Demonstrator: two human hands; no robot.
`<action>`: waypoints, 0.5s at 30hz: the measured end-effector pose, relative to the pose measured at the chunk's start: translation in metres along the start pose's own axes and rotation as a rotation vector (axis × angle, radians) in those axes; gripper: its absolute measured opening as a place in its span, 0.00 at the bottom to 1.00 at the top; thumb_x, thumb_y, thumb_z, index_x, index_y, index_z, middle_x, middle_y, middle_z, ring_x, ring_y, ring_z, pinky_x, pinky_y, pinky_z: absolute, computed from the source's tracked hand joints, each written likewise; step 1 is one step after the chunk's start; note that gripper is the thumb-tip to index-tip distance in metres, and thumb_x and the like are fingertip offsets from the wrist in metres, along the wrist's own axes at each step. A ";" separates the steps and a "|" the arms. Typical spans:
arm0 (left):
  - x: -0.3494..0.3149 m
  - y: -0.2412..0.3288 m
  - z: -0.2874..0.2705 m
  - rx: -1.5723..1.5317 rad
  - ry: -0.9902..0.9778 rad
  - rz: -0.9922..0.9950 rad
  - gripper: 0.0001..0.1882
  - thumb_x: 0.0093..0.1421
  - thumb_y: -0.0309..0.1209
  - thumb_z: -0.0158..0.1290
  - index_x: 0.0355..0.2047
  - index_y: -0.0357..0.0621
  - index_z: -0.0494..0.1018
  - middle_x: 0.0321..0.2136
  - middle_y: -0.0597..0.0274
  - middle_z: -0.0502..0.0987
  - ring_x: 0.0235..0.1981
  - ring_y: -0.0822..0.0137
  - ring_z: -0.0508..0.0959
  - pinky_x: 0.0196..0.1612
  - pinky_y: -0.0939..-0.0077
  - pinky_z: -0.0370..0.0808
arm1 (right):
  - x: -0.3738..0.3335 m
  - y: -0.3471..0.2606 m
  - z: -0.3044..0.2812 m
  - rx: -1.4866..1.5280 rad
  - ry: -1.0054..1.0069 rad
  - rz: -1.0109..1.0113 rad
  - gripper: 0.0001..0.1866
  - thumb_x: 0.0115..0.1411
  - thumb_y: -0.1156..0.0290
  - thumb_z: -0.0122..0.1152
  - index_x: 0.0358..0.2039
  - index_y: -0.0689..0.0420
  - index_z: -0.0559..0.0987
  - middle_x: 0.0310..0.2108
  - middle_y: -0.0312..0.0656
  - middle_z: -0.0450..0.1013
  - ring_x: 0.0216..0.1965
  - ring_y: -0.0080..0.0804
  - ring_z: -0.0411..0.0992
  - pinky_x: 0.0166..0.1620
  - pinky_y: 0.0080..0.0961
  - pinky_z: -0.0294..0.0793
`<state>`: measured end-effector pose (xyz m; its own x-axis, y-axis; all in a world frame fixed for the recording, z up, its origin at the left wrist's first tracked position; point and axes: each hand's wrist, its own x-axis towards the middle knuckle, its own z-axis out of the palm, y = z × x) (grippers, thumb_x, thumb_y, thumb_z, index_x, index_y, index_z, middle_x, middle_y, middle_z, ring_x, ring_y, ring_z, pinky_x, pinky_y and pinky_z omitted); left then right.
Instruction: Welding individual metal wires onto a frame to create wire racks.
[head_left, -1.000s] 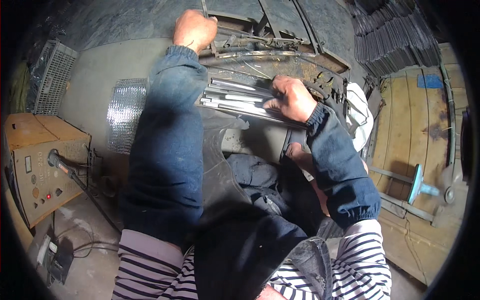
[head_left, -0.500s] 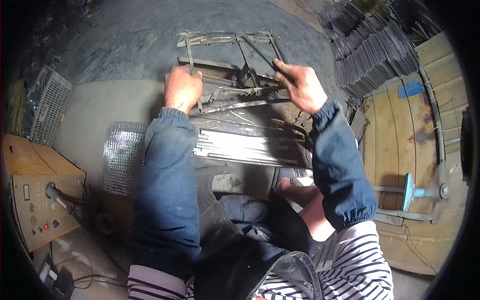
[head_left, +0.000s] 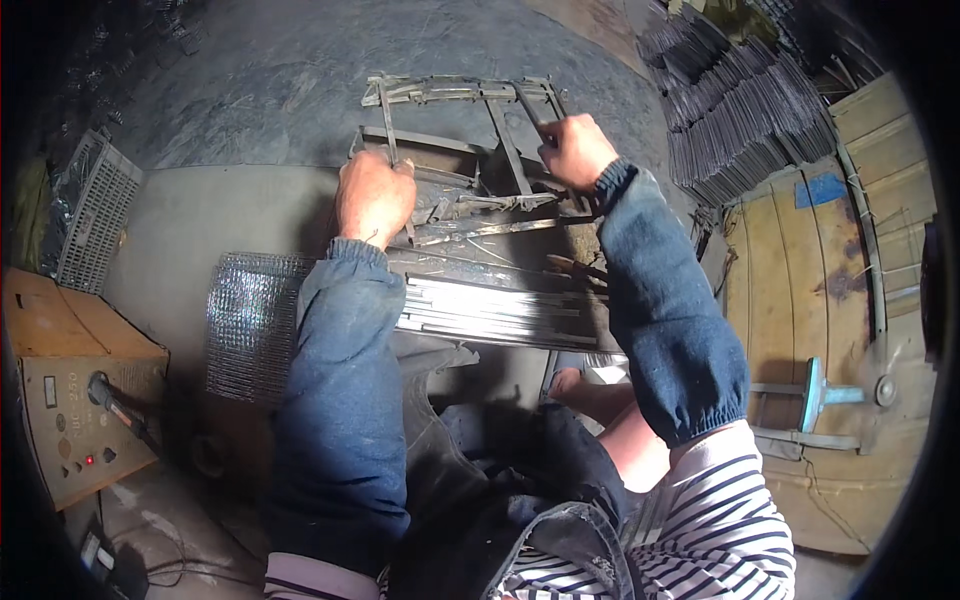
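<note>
The person crouched over a metal frame [head_left: 455, 95] of thin welded bars that lay on the far part of a grey work slab [head_left: 170, 230]. The left hand [head_left: 374, 196] was closed around the frame's left upright bar, and the right hand [head_left: 573, 150] was clenched on a right-hand bar of the same frame. Just nearer than the frame, between the two forearms, lay a bundle of bright steel strips [head_left: 490, 310]. A sheet of wire mesh [head_left: 250, 325] lay to the left of the strips. At the near left stood a boxy welding machine [head_left: 75, 400]. Stacked dark metal strips [head_left: 740, 110] were piled at the far right.
</note>
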<state>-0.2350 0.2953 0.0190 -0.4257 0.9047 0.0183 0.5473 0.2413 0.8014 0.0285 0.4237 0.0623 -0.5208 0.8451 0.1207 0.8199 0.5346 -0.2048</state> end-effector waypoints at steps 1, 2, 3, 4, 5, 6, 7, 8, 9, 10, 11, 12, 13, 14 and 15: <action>-0.001 0.004 -0.002 -0.001 0.000 -0.003 0.16 0.61 0.34 0.57 0.39 0.29 0.79 0.26 0.39 0.81 0.32 0.48 0.83 0.39 0.57 0.75 | -0.005 0.002 0.001 -0.005 -0.023 -0.008 0.17 0.50 0.70 0.63 0.41 0.59 0.85 0.34 0.59 0.79 0.40 0.58 0.79 0.47 0.44 0.79; -0.003 0.008 -0.005 0.009 -0.014 -0.030 0.17 0.60 0.35 0.57 0.39 0.29 0.79 0.32 0.34 0.80 0.39 0.41 0.81 0.45 0.53 0.75 | -0.006 0.006 0.007 -0.005 0.001 -0.050 0.17 0.51 0.68 0.64 0.42 0.59 0.85 0.34 0.59 0.79 0.40 0.58 0.79 0.47 0.44 0.80; -0.004 0.012 -0.005 0.018 -0.032 -0.051 0.18 0.59 0.36 0.57 0.38 0.29 0.80 0.39 0.29 0.79 0.46 0.34 0.79 0.51 0.49 0.75 | -0.003 0.006 0.007 -0.007 -0.014 -0.035 0.17 0.51 0.68 0.64 0.41 0.59 0.85 0.34 0.59 0.79 0.40 0.58 0.79 0.47 0.43 0.79; -0.004 0.013 -0.003 0.018 -0.037 -0.050 0.18 0.59 0.36 0.57 0.38 0.29 0.80 0.39 0.29 0.79 0.46 0.34 0.79 0.51 0.49 0.75 | 0.001 0.007 0.007 -0.009 -0.030 -0.019 0.17 0.51 0.68 0.65 0.41 0.59 0.84 0.34 0.60 0.79 0.40 0.58 0.79 0.47 0.43 0.79; -0.002 0.015 0.000 0.010 -0.039 -0.037 0.18 0.59 0.37 0.57 0.38 0.29 0.80 0.39 0.30 0.79 0.45 0.34 0.79 0.51 0.49 0.75 | 0.008 0.017 0.012 0.039 0.037 -0.029 0.15 0.51 0.66 0.65 0.39 0.60 0.84 0.33 0.60 0.78 0.39 0.58 0.78 0.46 0.44 0.79; -0.001 0.012 0.001 0.010 -0.041 -0.038 0.19 0.59 0.37 0.57 0.38 0.28 0.80 0.39 0.30 0.79 0.45 0.34 0.79 0.51 0.49 0.75 | 0.015 0.020 0.016 0.039 0.037 -0.050 0.15 0.51 0.66 0.66 0.38 0.59 0.84 0.33 0.60 0.78 0.38 0.58 0.79 0.46 0.43 0.79; -0.003 0.006 -0.003 0.048 -0.015 -0.013 0.19 0.59 0.38 0.58 0.36 0.28 0.80 0.39 0.31 0.79 0.45 0.34 0.79 0.50 0.49 0.76 | 0.020 0.012 0.018 0.026 -0.011 -0.081 0.13 0.52 0.65 0.68 0.35 0.59 0.84 0.32 0.59 0.78 0.37 0.57 0.79 0.44 0.44 0.80; 0.003 0.000 -0.002 0.073 0.017 0.054 0.19 0.59 0.37 0.58 0.36 0.28 0.80 0.34 0.32 0.80 0.41 0.38 0.81 0.47 0.52 0.76 | 0.022 0.007 0.014 0.003 -0.086 -0.078 0.13 0.53 0.64 0.69 0.33 0.61 0.83 0.31 0.59 0.78 0.36 0.57 0.79 0.42 0.45 0.80; 0.007 -0.001 0.003 0.087 0.034 0.128 0.18 0.60 0.36 0.58 0.36 0.27 0.80 0.30 0.34 0.81 0.38 0.42 0.83 0.43 0.56 0.76 | 0.025 0.018 0.008 -0.052 -0.131 -0.108 0.17 0.55 0.59 0.69 0.31 0.63 0.83 0.31 0.60 0.78 0.36 0.58 0.79 0.41 0.47 0.80; 0.013 0.003 0.003 0.044 0.033 0.087 0.20 0.59 0.38 0.59 0.36 0.26 0.80 0.33 0.31 0.80 0.41 0.39 0.82 0.46 0.55 0.77 | 0.025 0.015 0.004 -0.167 -0.106 -0.150 0.23 0.58 0.51 0.66 0.34 0.63 0.82 0.32 0.60 0.78 0.37 0.58 0.79 0.41 0.46 0.80; 0.010 0.005 0.004 0.084 0.034 0.075 0.22 0.59 0.39 0.59 0.36 0.25 0.80 0.34 0.31 0.80 0.42 0.38 0.81 0.47 0.54 0.76 | 0.016 0.014 0.001 -0.216 -0.172 -0.126 0.28 0.60 0.45 0.64 0.40 0.62 0.82 0.34 0.59 0.79 0.38 0.57 0.79 0.43 0.44 0.81; 0.010 0.007 0.004 0.124 0.043 0.075 0.23 0.58 0.40 0.59 0.36 0.24 0.79 0.36 0.30 0.80 0.43 0.37 0.81 0.48 0.54 0.76 | 0.010 0.014 -0.006 -0.152 -0.206 -0.065 0.30 0.60 0.44 0.63 0.47 0.61 0.81 0.36 0.57 0.80 0.40 0.55 0.80 0.46 0.43 0.81; 0.009 0.009 0.004 0.117 0.034 0.063 0.23 0.59 0.41 0.59 0.36 0.24 0.79 0.37 0.29 0.79 0.44 0.37 0.80 0.49 0.54 0.76 | 0.001 0.003 -0.022 -0.186 -0.130 -0.013 0.29 0.61 0.46 0.63 0.51 0.59 0.80 0.37 0.57 0.80 0.41 0.52 0.81 0.47 0.42 0.81; 0.007 0.012 0.004 0.109 0.026 0.054 0.24 0.59 0.41 0.58 0.36 0.24 0.79 0.38 0.29 0.79 0.45 0.37 0.80 0.50 0.53 0.75 | -0.012 0.013 -0.023 -0.049 0.137 -0.218 0.24 0.62 0.53 0.65 0.51 0.58 0.81 0.36 0.56 0.81 0.41 0.49 0.81 0.45 0.40 0.82; 0.003 0.010 -0.003 0.117 0.015 0.035 0.24 0.59 0.41 0.58 0.37 0.24 0.79 0.39 0.29 0.79 0.46 0.37 0.80 0.51 0.53 0.75 | -0.024 -0.001 -0.022 0.103 0.168 -0.272 0.16 0.61 0.61 0.66 0.46 0.58 0.83 0.36 0.53 0.81 0.38 0.46 0.82 0.41 0.37 0.82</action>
<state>-0.2332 0.2991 0.0289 -0.4148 0.9083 0.0545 0.6419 0.2497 0.7250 0.0452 0.4025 0.0808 -0.6635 0.6659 0.3411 0.6239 0.7441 -0.2391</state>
